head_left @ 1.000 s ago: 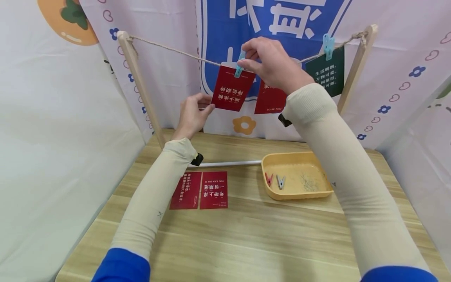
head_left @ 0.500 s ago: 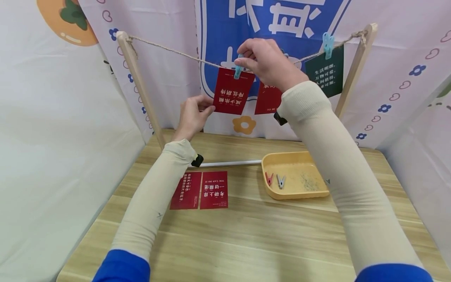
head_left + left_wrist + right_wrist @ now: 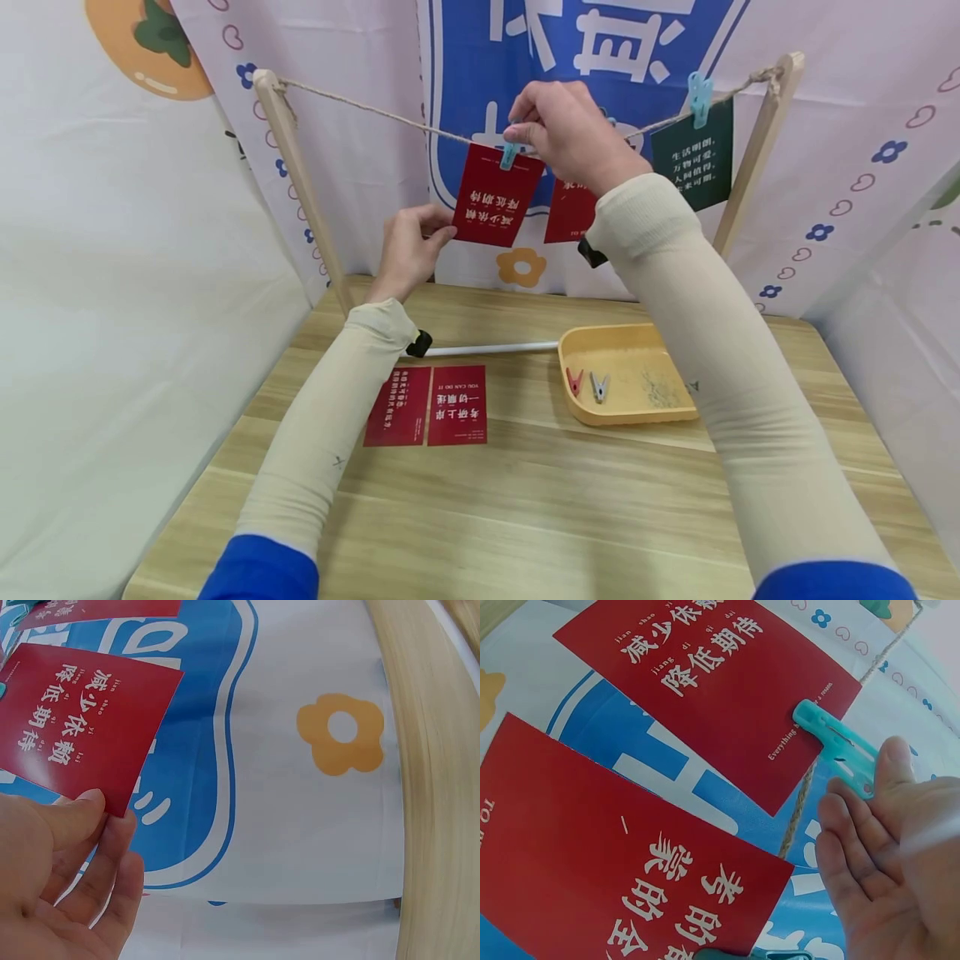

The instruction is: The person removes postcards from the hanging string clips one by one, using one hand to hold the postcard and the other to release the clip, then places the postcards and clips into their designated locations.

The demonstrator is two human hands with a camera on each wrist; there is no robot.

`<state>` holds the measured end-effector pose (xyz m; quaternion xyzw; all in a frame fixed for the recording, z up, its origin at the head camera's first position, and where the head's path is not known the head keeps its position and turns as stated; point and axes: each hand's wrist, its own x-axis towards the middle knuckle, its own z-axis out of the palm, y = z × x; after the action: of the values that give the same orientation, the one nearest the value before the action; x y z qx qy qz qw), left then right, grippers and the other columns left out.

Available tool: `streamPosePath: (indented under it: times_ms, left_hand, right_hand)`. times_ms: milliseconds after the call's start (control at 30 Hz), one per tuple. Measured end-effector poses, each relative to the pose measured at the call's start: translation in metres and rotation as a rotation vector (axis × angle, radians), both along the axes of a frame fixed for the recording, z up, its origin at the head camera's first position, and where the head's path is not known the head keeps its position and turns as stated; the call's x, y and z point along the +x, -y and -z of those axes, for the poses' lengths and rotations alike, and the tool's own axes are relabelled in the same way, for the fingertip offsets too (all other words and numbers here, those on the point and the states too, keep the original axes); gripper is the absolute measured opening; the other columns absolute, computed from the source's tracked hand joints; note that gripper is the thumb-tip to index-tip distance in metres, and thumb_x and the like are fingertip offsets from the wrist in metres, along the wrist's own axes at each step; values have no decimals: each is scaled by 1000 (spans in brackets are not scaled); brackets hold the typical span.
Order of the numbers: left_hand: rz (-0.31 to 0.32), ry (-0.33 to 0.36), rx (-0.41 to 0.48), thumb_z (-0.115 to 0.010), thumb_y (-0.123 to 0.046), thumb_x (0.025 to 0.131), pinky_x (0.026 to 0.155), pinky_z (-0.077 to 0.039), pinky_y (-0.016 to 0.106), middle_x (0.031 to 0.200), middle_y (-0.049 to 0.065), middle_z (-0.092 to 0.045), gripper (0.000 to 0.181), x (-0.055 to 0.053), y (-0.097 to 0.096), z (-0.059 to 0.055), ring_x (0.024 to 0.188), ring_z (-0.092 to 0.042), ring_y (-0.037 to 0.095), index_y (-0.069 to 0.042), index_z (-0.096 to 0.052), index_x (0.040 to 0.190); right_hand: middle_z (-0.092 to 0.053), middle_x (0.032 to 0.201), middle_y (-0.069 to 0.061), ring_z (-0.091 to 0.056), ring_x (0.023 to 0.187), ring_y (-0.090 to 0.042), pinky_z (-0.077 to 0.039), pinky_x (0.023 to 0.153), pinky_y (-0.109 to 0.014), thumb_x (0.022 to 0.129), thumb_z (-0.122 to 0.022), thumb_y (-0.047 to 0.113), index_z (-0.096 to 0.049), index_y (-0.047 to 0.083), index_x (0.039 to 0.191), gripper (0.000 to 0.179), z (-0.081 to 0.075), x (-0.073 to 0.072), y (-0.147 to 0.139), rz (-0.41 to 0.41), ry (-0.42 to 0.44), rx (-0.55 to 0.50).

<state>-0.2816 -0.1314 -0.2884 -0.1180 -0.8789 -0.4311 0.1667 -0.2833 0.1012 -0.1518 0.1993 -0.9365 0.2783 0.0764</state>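
Observation:
A red card (image 3: 497,200) with white characters hangs at the twine (image 3: 375,111), its top edge in the jaws of a light-blue clothespin (image 3: 838,742). My right hand (image 3: 573,133) holds that clothespin by its handle end, thumb on one side and fingers on the other. With thumb and fingertips, my left hand (image 3: 67,862) pinches a lower corner of the same card. To the right, a second red card (image 3: 630,847) hangs from another clothespin (image 3: 754,954), partly behind my right hand in the head view. A dark green card (image 3: 693,154) hangs farther right under a blue clothespin (image 3: 701,98).
Two wooden posts (image 3: 303,192) hold the twine's ends. On the table (image 3: 525,517) lie two red cards (image 3: 457,406), the left one partly under my sleeve. A yellow tray (image 3: 626,417) holds a red clothespin (image 3: 574,382) and a grey one (image 3: 599,387). A white rod (image 3: 491,348) lies behind.
My right hand has shifted slightly down and left with the clothespin, and the card hangs slightly lower. My left hand stays at the card's corner.

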Motion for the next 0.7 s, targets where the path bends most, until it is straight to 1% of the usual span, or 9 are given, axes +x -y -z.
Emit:
streamPosePath:
  times_ms: [167,300,500,700]
  left_hand:
    - [0,-4,-10,-70,-10,102,85,-60,37,110,13,-80,13,0,1,0,99,-75,24,-6,-79,110]
    - [3,4,-8,-70,-10,102,87,-60,39,111,14,-80,13,1,1,0,100,-75,25,-5,-79,111]
    - [6,13,-6,-69,-9,102,89,-61,40,112,15,-80,13,2,2,1,102,-75,26,-5,-78,110]
    - [1,10,2,-69,-8,102,90,-61,40,111,15,-79,12,3,3,1,102,-74,26,-4,-78,109]
  right_hand:
    - [-68,137,-4,-64,111,-17,-63,91,-29,109,-53,27,-61,15,139,34,1,1,2,16,-50,14]
    - [-68,138,-4,-65,115,-16,-61,100,-31,109,-53,26,-63,14,137,32,2,1,3,37,-74,-7]
    - [-68,140,-1,-63,116,-12,-59,102,-24,109,-53,25,-64,13,135,31,2,2,4,65,-97,-50]
    - [-69,139,-1,-66,121,-13,-57,105,-23,109,-53,24,-66,11,133,31,2,1,4,77,-134,-66]
